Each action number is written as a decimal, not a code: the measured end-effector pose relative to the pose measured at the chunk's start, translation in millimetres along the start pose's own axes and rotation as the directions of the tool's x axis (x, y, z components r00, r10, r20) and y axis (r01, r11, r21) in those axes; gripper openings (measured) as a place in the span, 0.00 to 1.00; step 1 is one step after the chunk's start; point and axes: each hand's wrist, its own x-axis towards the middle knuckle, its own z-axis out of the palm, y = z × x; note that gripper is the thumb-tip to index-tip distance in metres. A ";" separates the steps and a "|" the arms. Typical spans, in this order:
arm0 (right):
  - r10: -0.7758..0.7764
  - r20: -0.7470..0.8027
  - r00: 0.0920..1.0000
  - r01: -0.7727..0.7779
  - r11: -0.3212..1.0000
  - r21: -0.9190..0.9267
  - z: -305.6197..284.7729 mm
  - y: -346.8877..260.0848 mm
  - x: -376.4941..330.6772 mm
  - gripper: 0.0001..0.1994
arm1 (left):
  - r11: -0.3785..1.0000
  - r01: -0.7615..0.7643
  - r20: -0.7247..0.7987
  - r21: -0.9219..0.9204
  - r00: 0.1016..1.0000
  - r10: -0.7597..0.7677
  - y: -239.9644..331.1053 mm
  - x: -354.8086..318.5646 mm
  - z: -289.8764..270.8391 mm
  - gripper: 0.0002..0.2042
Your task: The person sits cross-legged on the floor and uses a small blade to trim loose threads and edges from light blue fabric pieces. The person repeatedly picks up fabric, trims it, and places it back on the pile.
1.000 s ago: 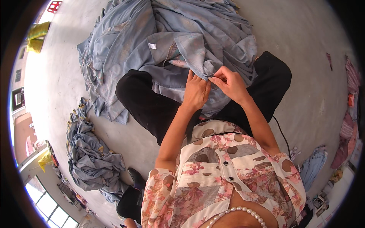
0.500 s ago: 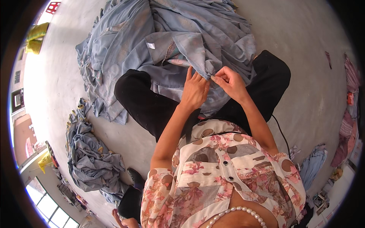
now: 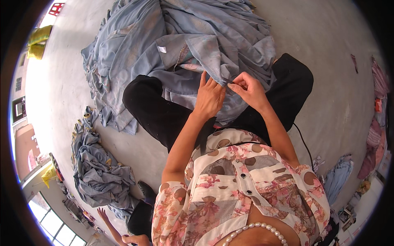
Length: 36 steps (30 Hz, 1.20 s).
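Note:
A large heap of blue-grey printed cloth [image 3: 131, 53] spreads on the floor before me and over my lap. One folded corner of it, with a small white label [image 3: 162, 49] farther up, comes to a point between my hands. My left hand [image 3: 210, 97] grips this corner, its index finger lying along the edge. Right beside it, my right hand [image 3: 251, 92] is closed in a pinch at the tip of the corner. Something small and dark shows at those fingertips; I cannot make out what it is.
My black-trousered knees [image 3: 141, 92] flank the cloth. A second grey-blue pile [image 3: 98, 172] lies at the left, near another person's shoe [image 3: 146, 191] and raised hand [image 3: 102, 214]. Light-blue cloth [image 3: 338, 174] and pinkish garments [image 3: 375, 135] lie at the right. A thin black cord [image 3: 304, 143] hangs beside me.
My right hand has shifted very slightly, and the dark bit at its fingertips shows more. The other person's hand at the lower left has risen and spread. The cloth stays almost still.

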 end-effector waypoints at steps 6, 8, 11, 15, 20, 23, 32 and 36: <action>0.019 -0.064 0.998 -0.020 1.000 -0.021 -0.6 3.3 5.2 0.11 | 0.999 -0.007 0.104 0.050 0.995 0.002 -3.6 -5.5 3.0 0.17; 0.023 -0.149 0.989 0.010 0.977 0.215 -4.5 12.1 9.8 0.13 | 0.999 0.003 0.102 0.041 0.995 -0.007 -2.6 -8.0 6.3 0.17; -0.055 -0.126 0.990 0.069 0.992 0.108 2.7 14.3 14.3 0.18 | 1.000 -0.001 0.090 0.028 0.996 -0.002 1.0 -11.4 16.6 0.14; -0.035 -0.041 0.999 0.021 0.950 -0.310 6.3 28.5 20.6 0.16 | 1.000 0.023 0.114 -0.006 0.993 -0.022 8.6 -19.7 37.5 0.09; 0.067 0.010 0.998 -0.062 0.965 -0.255 6.0 43.2 5.3 0.10 | 0.705 0.504 0.324 -0.499 0.863 -0.387 2.0 -31.8 41.5 0.11; 0.117 0.030 0.993 -0.105 0.959 -0.264 1.8 36.5 -11.3 0.08 | 0.149 0.546 0.268 -0.825 0.609 -0.747 -40.0 -30.9 45.1 0.14; -0.194 0.178 0.965 0.257 0.838 -0.481 -15.3 26.0 -56.5 0.06 | -0.213 0.536 0.447 -0.817 0.356 -0.821 -133.6 5.0 59.5 0.11; -0.182 0.122 0.976 0.219 0.833 -0.508 -21.8 25.7 -69.5 0.05 | -0.200 0.507 0.411 -0.839 0.348 -0.842 -139.5 -0.5 67.6 0.07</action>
